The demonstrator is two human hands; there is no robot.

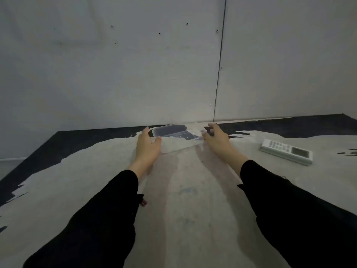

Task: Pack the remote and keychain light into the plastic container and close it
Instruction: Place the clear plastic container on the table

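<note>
Black sleeves [92, 225] fill the near foreground, running forward over the worn, pale tabletop [183, 209] to both hands at its far side. Between those hands sits the clear plastic container [174, 135], close to the grey wall [135, 64], where the pale surface gives way to a dark patch. It appears tilted or partly open, a lid-like panel angled up at the back, though the clear plastic blurs into the background and I cannot tell lid from base for certain.

The left hand [147, 145] cups the container's left end, thumb along the near edge and fingers curled behind, a loose grip around the plastic. The right hand [217, 139] meets the right end with fingers spread and slightly bent; whether they pinch the rim or only rest against it I cannot tell. Holding it from both ends likely steadies the light box so it can be opened or drawn closer for packing.

The remote [286, 150] lies flat on the tabletop well to the right of the right hand, buttons and screen up, not yet packed. No keychain light can be made out anywhere; a small dark thing [144, 203] peeks from under the left sleeve, too hidden to identify. Whether the container already holds anything is unclear.
</note>
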